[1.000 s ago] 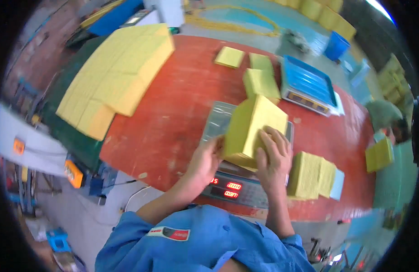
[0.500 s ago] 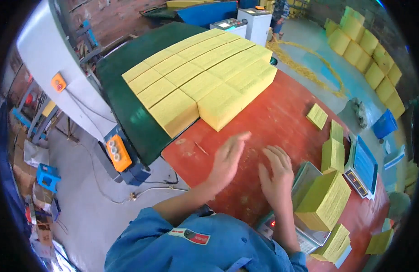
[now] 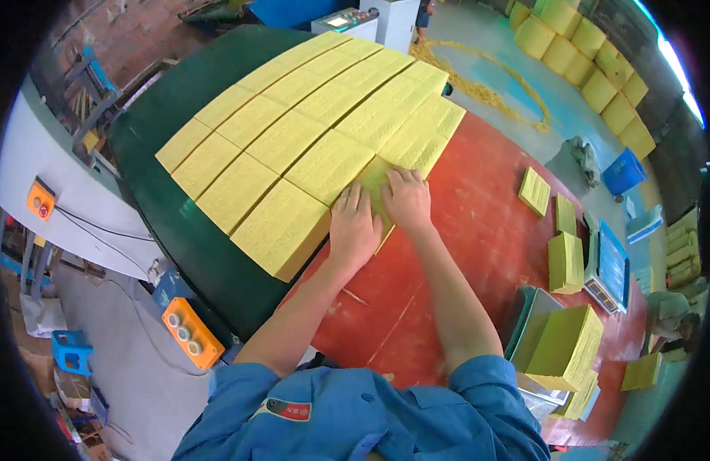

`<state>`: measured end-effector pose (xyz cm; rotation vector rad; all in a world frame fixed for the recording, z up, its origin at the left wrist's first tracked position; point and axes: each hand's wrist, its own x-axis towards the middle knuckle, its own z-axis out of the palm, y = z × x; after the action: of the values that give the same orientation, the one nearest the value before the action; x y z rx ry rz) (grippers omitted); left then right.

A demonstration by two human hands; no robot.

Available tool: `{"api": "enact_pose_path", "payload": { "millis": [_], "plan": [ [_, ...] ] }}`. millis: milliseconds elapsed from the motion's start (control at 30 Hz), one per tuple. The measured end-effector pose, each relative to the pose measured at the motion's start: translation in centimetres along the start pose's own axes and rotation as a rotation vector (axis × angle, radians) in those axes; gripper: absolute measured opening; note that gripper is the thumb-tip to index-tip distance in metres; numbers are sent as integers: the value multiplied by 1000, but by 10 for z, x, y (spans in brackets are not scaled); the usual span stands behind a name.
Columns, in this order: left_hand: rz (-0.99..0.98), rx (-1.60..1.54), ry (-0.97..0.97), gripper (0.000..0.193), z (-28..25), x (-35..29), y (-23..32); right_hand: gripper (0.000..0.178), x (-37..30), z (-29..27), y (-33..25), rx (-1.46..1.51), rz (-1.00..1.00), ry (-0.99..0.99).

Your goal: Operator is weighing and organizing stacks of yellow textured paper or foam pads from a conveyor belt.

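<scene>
A yellow, rough-textured block [image 3: 379, 179] forms the near right corner of a wide array of like blocks [image 3: 289, 131]. My left hand [image 3: 355, 230] is on its near left part, fingers bent over the top and thumb toward the right. Beside it my right hand [image 3: 407, 201] presses on the same block, its fingers close together and curled over the top edge. Both hands are in contact with it, and they hide much of its near end. The array lies partly on a dark green surface [image 3: 143, 165] and partly on the red tabletop [image 3: 478, 223].
At the right, a scale with a blue tray [image 3: 612, 265] stands by smaller yellow pieces [image 3: 565, 263]. Nearer me, a large yellow block [image 3: 566, 346] sits on another scale. An orange button box [image 3: 192, 333] is at the left. Stacked yellow bales [image 3: 578, 58] line the far right.
Both my hands have moved forward from above the red tabletop onto the corner block. The view has shifted, so the array appears farther left.
</scene>
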<state>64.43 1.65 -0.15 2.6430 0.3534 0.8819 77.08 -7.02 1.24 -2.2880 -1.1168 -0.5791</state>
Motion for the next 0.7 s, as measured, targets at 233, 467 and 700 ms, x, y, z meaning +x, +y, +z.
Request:
{"api": "enact_pose_path", "payload": {
  "millis": [233,467,700],
  "plan": [
    [-14,-75,71,40,6,12,-13,18,23,-5,2,-21,6,-152],
    [51,-91,47,38,4,4,-12,24,20,17,-6,-65,-38,-140],
    [196,-289,30,33,-4,-32,15,21,-31,-44,10,-132,129,-277]
  ]
}}
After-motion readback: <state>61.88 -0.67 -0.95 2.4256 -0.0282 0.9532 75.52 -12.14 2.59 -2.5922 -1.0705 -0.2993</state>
